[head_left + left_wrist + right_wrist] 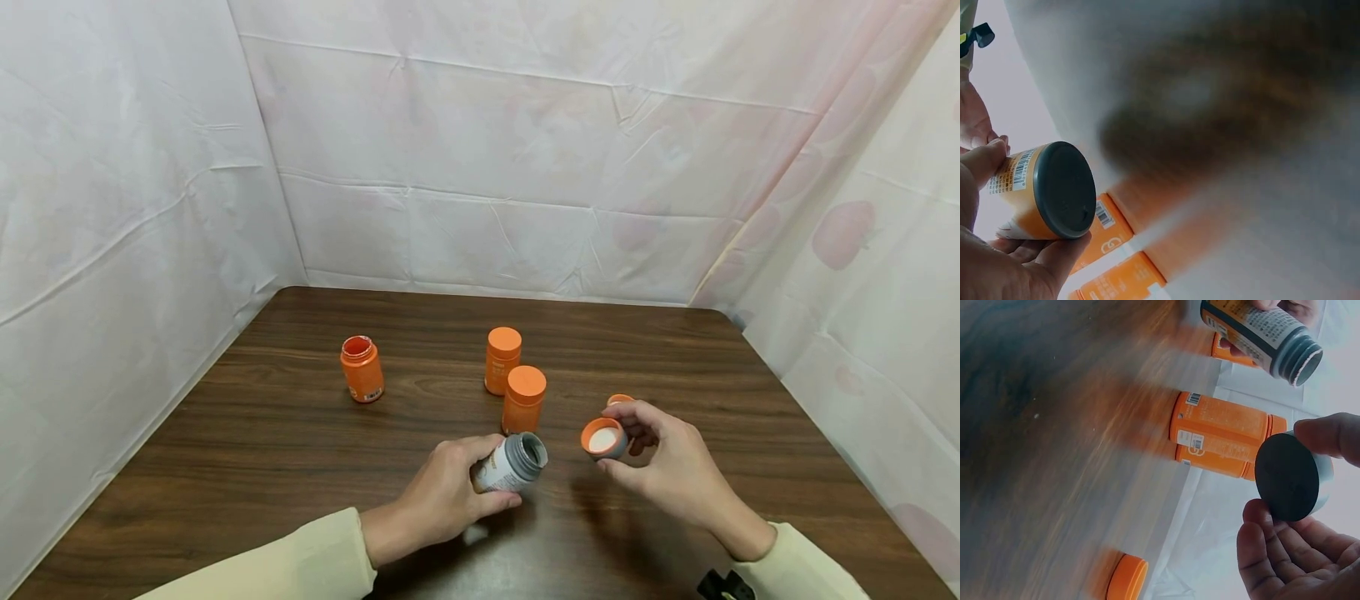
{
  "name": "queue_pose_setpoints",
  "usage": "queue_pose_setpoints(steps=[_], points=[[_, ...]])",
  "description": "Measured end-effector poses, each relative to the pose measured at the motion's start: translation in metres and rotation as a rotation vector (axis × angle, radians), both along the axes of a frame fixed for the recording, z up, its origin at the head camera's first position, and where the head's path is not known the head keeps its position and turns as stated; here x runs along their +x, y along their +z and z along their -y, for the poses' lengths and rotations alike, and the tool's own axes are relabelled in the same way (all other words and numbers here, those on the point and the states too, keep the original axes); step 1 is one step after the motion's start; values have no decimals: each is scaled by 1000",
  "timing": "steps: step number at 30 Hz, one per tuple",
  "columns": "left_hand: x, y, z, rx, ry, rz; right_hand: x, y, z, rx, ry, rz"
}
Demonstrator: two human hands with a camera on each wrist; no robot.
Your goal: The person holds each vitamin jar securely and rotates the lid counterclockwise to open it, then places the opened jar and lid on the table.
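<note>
My left hand (438, 496) grips a small bottle (501, 468) with a grey threaded neck. The bottle is uncapped and tilted, its mouth facing right; its dark base shows in the left wrist view. Between the thumb and fingers of my right hand (678, 467) is a grey cap (1288, 478). Its orange inner rim and white liner face up and toward the bottle in the head view, a short gap away from it. Two capped orange bottles (523, 400) stand one behind the other just beyond the left hand.
At the left of the brown table (262, 433) stands an uncapped orange bottle (364, 373). An orange cap (1127, 578) lies on the table just past the right hand, partly hidden by its fingers in the head view. White curtains (480, 125) enclose the back and sides.
</note>
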State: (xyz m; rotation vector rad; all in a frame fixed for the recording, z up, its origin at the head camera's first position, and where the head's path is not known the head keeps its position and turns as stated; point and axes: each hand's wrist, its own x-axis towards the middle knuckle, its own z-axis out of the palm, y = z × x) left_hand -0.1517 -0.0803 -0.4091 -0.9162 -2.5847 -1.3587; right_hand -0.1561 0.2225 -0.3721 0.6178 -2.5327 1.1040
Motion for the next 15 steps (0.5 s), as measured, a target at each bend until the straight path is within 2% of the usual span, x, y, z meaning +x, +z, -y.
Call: queue_pose_setpoints(steps=[12,15], points=[[-3,12,9,-6,96,-51,-3,2,-12,20,-61,30],[-3,14,12,0,108,-54,-4,1,-15,31,-82,15]])
